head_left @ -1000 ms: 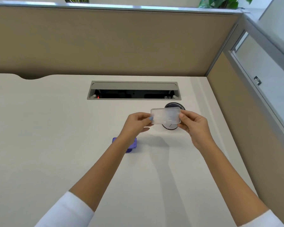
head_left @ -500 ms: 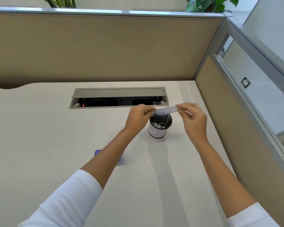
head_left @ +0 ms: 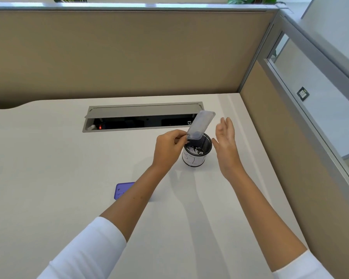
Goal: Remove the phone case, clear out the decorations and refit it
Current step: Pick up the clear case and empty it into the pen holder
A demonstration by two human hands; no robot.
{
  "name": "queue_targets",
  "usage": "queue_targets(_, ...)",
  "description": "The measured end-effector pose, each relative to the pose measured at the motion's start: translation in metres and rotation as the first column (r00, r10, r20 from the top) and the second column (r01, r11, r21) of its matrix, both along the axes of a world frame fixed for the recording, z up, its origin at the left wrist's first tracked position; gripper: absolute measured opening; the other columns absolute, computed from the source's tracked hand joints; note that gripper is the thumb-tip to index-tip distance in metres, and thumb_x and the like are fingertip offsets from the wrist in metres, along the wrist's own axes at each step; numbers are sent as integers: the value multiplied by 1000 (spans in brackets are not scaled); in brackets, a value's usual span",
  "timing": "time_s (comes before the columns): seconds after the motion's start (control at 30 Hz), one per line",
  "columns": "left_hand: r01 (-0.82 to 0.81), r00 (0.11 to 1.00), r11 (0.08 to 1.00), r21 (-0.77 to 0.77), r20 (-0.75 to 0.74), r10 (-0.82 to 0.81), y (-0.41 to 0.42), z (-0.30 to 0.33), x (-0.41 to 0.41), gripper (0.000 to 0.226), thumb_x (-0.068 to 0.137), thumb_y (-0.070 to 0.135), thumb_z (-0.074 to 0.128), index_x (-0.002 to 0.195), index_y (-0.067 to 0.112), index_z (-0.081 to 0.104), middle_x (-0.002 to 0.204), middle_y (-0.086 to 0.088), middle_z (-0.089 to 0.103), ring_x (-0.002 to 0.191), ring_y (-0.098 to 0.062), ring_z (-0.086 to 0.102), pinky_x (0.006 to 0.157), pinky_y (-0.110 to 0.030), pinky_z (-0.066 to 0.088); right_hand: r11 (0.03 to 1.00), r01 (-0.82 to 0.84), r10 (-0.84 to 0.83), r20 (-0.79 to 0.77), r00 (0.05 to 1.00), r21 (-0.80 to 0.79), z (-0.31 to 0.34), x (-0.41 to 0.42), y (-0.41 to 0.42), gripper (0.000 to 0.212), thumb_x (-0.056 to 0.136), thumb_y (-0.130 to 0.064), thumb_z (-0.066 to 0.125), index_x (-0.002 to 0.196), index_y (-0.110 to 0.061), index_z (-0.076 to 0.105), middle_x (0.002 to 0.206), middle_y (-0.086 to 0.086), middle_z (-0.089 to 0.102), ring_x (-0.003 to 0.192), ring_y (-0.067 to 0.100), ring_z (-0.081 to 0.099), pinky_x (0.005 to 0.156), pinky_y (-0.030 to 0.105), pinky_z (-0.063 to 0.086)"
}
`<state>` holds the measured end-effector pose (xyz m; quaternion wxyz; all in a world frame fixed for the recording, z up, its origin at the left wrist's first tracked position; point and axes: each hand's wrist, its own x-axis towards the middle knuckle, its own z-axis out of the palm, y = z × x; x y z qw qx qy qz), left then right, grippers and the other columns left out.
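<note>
My left hand [head_left: 168, 147] pinches the lower end of a clear phone case [head_left: 201, 125], which tilts steeply upward over a black mesh cup [head_left: 197, 153]. Small white decorations lie inside the cup. My right hand [head_left: 225, 140] hovers just right of the cup with straight fingers, holding nothing and apart from the case. A purple phone [head_left: 122, 190] lies flat on the desk, partly hidden under my left forearm.
A white desk [head_left: 48, 188] is walled by tan partitions at the back and right. An open grey cable tray [head_left: 143, 117] is sunk into the desk behind the cup. A glass panel [head_left: 310, 87] stands at the right.
My right hand has let go of the case and drawn back to the right. The case has swung from level to steeply tilted above the cup, held by my left hand alone.
</note>
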<state>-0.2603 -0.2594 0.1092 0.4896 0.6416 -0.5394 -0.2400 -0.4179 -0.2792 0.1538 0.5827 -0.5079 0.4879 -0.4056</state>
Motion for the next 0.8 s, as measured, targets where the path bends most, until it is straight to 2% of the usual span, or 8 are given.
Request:
queue_targets(0.07, 9, 1000, 1000, 19, 21, -10, 0, 0, 0, 10, 88, 13, 65, 90, 8, 73, 81, -2, 75, 72, -10, 71, 71, -33, 57, 1000, -11, 10, 49, 999, 22, 3, 2, -2, 79, 85, -62, 37, 150, -24, 13, 154, -3, 32, 137, 6, 33, 116, 36, 25)
queue_targets(0.13, 2, 996, 999, 37, 93, -6, 0, -1, 2, 10, 88, 16, 63, 89, 12, 72, 81, 2, 74, 63, -10, 69, 65, -35, 56, 1000, -2, 1, 80, 997, 17, 7, 2, -5, 67, 92, -56, 30, 148, -22, 18, 151, -2, 37, 136, 8, 36, 115, 36, 27)
queue_targets(0.27, -33, 954, 999, -4, 297, 33, 2, 1, 5, 10, 88, 22, 62, 90, 19, 72, 82, 5, 72, 55, -15, 62, 58, -34, 51, 999, 12, -19, 154, 988, 42, 13, 2, -9, 56, 98, -50, 23, 148, -28, 15, 155, -7, 23, 141, 13, 27, 115, 38, 28)
queue_targets(0.37, -33, 911, 998, -61, 409, 56, 3, 2, 4, 10, 88, 22, 64, 91, 19, 73, 86, 4, 73, 61, -19, 61, 54, -29, 47, 995, -70, 57, 166, 984, 74, 11, 1, -9, 73, 89, -66, 25, 148, -23, 20, 150, 0, 38, 137, 16, 37, 116, 41, 27)
queue_targets(0.47, -28, 862, 990, -137, 498, 93, 1, 0, 4, 7, 84, 19, 67, 88, 19, 72, 85, 5, 73, 61, -17, 61, 49, -20, 38, 998, -64, 64, 42, 997, 4, 6, 2, -6, 98, 69, -86, 36, 148, -29, 20, 154, -7, 29, 140, 10, 30, 115, 37, 27)
queue_targets(0.57, -29, 836, 985, -167, 537, 116, -1, -1, 4, 6, 81, 18, 67, 84, 17, 72, 80, 4, 71, 57, -19, 60, 45, -20, 36, 993, -115, 114, 56, 992, 19, 2, -2, -7, 118, 52, -92, 44, 146, -24, 26, 142, -1, 49, 131, 11, 46, 107, 29, 36)
queue_targets(0.67, -50, 875, 995, -84, 477, 85, 0, 2, 2, 8, 84, 20, 64, 86, 18, 72, 82, 4, 71, 59, -19, 58, 50, -25, 41, 994, -109, 108, 35, 994, 9, 2, -7, -10, 93, 69, -82, 45, 142, -25, 33, 137, -6, 52, 130, 11, 47, 108, 32, 38)
queue_targets(0.8, -11, 981, 999, 49, 195, 2, 7, 10, 1, 11, 87, 22, 64, 90, 15, 72, 88, 5, 73, 49, -10, 56, 60, -29, 50, 995, -93, 93, -6, 996, -37, 3, -9, -8, 45, 90, -51, 50, 127, -26, 52, 129, 0, 59, 122, 13, 55, 100, 35, 47)
